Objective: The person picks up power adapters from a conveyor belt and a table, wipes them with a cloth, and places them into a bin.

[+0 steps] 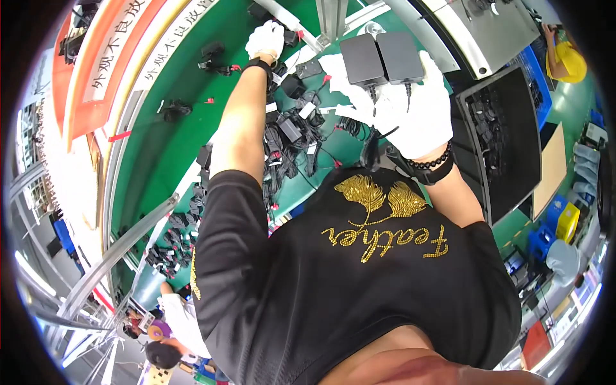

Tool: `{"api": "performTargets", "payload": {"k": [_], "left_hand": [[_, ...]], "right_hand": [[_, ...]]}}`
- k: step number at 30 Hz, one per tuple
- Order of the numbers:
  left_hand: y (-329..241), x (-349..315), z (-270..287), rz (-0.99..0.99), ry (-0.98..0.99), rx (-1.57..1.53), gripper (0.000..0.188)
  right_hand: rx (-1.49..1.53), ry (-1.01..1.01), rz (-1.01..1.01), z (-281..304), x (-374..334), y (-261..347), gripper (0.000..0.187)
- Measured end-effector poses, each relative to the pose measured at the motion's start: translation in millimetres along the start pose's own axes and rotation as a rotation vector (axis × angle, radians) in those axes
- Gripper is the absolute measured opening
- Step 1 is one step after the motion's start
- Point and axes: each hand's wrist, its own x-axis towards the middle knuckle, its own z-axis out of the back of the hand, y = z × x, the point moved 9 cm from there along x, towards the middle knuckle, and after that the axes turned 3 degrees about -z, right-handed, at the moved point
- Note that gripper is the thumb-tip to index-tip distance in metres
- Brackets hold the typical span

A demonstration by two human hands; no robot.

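My right hand (pixel 410 122), in a white glove, is closed on two black power adapters (pixel 364 59) (pixel 399 58) lying side by side, their cords running down over the palm. My left hand (pixel 265 42), also gloved in white, reaches farther out over the green work surface (pixel 212 122). Its fingers look curled, and what they hold, if anything, is hidden. Close beside it on the right sits another black adapter (pixel 290 38). Between the two arms lies a heap of black adapters with bundled cables (pixel 292 128), some with red tips.
A metal post (pixel 332 22) and rails stand at the far side. On the right is a black tray (pixel 507 128) of dark cables. A curved orange-and-white barrier (pixel 109 51) lines the left. Other people (pixel 179 346) (pixel 566 61) are at lower left and upper right.
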Motion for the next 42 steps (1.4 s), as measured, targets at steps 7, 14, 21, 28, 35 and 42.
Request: {"api": "performTargets", "payload": {"k": [7, 14, 21, 28, 35, 42], "left_hand": [[26.2, -8.5, -10.7, -0.006, 0.017, -0.184, 0.046], [84.4, -26.6, -26.3, 0.257, 0.521, -0.110, 0.034], [51.3, -74.5, 41.4, -0.093, 0.339, -0.406, 0.025], [8.2, -184.2, 80.7, 0.061, 0.523, -0.666, 0.017], [-28.1, -143.2, 105.1, -0.208, 0.104, -0.213, 0.041], [8.3, -58.0, 12.2, 0.175, 0.032, -0.036, 0.036]], "right_hand": [[-0.160, -0.049, 0.292, 11.4, -8.3, 18.8, 0.036], [-0.116, -0.059, 0.312, 16.3, -14.4, 23.4, 0.034], [-0.192, -0.059, 0.234, 29.4, -8.6, 17.4, 0.040], [-0.234, -0.048, 0.373, 29.1, -7.5, 18.3, 0.022], [-0.340, -0.005, 0.493, 17.9, -11.2, 42.3, 0.043], [2.050, 0.492, -1.293, -36.0, -51.2, 11.1, 0.057]]}}
